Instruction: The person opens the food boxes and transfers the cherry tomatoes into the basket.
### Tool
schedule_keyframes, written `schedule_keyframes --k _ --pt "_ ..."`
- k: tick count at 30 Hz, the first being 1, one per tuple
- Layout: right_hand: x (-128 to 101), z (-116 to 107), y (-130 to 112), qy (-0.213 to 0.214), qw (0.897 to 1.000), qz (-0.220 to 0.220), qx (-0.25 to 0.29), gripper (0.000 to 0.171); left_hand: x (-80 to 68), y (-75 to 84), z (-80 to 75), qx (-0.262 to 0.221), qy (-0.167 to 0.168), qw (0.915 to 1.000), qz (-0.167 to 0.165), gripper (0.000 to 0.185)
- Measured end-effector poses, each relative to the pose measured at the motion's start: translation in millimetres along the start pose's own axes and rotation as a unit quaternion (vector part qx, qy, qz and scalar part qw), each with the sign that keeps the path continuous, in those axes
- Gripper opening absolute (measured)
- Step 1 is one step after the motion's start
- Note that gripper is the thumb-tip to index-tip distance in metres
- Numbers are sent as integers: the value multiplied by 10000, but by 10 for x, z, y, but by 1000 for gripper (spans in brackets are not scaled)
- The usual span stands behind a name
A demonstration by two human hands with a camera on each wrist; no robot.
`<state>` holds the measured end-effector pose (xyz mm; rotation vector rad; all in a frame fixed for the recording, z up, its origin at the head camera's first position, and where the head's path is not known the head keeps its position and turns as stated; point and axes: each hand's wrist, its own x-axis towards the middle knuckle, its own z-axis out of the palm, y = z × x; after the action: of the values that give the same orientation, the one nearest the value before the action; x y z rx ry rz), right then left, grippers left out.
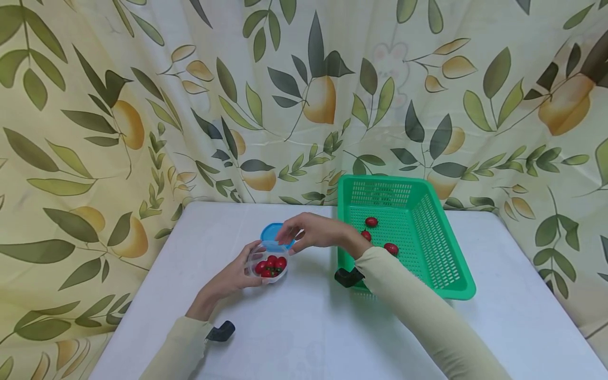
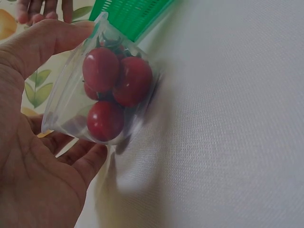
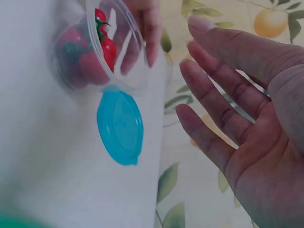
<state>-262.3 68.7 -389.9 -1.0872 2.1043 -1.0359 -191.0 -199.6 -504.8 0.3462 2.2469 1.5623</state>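
Observation:
My left hand [image 1: 233, 274] grips a small clear plastic container [image 1: 253, 257], thumb on one side and fingers around the other. Several red cherry tomatoes [image 2: 105, 121] with green stems lie inside it. The container's blue lid [image 3: 120, 127] is hinged to the rim and hangs open on the far side. My right hand [image 1: 313, 230] hovers over the lid side of the container, fingers loosely bent and holding nothing. In the right wrist view its fingers [image 3: 213, 99] are spread apart from the container.
A green plastic basket [image 1: 429, 232] with perforated sides stands on the right of the white table [image 1: 294, 338]. Three cherry tomatoes [image 1: 371, 222] lie in it, partly behind my right forearm. A curtain [image 1: 304, 153] printed with fruit and leaves hangs behind the table.

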Motion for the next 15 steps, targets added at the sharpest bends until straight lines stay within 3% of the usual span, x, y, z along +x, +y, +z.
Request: schedule_keyframes --k 8,15 --pt "192 201 24 -229 9995 229 -40 36 -10 -7 -16 51 15 10000 42 103" --pt "318 362 46 -376 9988 129 -291 38 -26 -5 -20 75 49 9999 -97 101"
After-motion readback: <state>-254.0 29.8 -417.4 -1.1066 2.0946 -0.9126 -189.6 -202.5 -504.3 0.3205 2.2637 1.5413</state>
